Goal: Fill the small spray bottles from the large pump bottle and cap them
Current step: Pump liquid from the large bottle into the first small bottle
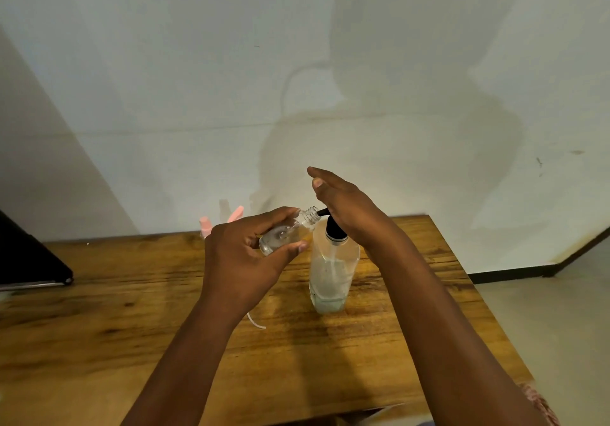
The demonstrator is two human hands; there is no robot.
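Left hand (244, 254) fingers wrap my tilted small bottle (284, 235), its mouth at the spout (322, 212) to catch liquid, while my right hand (346, 207), fingers together, presses the pump bottle (333, 273).

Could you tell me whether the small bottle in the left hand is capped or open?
Open. The small bottle shows a bare threaded neck, tilted toward the pump spout.

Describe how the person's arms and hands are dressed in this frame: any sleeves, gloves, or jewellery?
Both hands, the left hand and the right hand, are bare, with no gloves, rings or watch visible. Both forearms are uncovered up to the frame's bottom edge. The only clothing in view is a scrap of pink patterned fabric beside the right arm at the lower right corner.
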